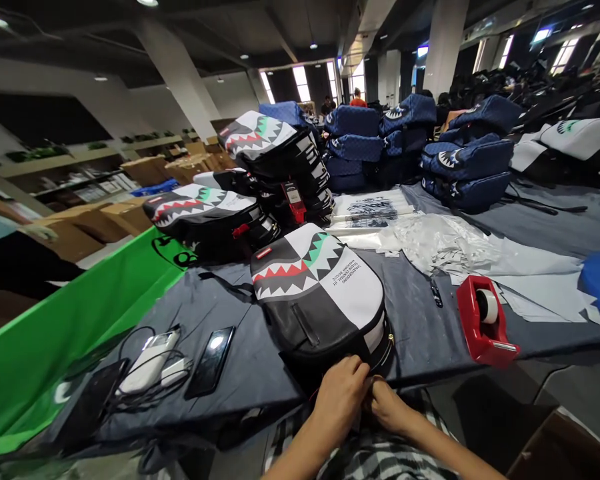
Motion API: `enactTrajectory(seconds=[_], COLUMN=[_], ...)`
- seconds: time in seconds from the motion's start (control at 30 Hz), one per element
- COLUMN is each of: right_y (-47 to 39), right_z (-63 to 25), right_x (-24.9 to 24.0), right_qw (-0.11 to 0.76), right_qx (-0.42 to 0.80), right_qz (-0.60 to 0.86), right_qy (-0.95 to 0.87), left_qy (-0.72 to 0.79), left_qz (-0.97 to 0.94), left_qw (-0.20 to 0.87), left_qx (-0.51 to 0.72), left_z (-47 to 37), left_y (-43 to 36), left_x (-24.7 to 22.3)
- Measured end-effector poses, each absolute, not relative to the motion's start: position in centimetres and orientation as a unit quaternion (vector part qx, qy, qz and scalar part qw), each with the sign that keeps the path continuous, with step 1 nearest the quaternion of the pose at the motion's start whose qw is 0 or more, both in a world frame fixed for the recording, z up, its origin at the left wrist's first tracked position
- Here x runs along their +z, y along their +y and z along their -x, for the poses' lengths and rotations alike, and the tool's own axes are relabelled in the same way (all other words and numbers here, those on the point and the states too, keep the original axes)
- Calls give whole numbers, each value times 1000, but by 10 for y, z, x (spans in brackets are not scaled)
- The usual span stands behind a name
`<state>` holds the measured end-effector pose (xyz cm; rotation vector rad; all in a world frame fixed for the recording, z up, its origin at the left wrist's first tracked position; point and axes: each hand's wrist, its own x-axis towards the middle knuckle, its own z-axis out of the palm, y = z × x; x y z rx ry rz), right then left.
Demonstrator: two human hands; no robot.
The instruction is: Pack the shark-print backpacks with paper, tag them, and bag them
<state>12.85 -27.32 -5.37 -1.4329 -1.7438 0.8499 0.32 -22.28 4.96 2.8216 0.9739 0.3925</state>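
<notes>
A black and white backpack (pixel 320 293) with a shark-mouth print lies flat on the grey-covered table (pixel 250 373), its near end hanging at the table's front edge. My left hand (pixel 341 395) and my right hand (pixel 387 403) meet at that near end, fingers pinched on something small there. What they pinch is hidden by the fingers.
More shark backpacks (pixel 215 217) are piled behind, and blue ones (pixel 467 167) at the back right. A red tape dispenser (pixel 485 320), a pen (pixel 436 293), crumpled plastic (pixel 445 243), a phone (pixel 211 360), a power bank with cable (pixel 147 363). Green sheet (pixel 70 333) and a person's arm at left.
</notes>
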Motion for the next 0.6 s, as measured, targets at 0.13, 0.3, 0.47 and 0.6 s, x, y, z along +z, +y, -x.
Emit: enactTrajectory(seconds=[0.13,0.3,0.47,0.6], right_y=[-270,-251,-266,-269], right_z=[-122,-105,-141,-163], right_x=[-55,-47,-14,33], right_qw=[407,422,510,527], right_qx=[314,294,213,9], right_qz=[538,534,589,541], right_qy=[-668,-671,-589,-655], left_qy=[359,364,331,312], left_qz=[-896,-855,-841,-844], left_qw=[107,138,226,217], left_qx=[240,342,363,378], left_z=[5,-5,29,53], left_y=[-240,-244,-230,-218], left_x=[34,47,66,102])
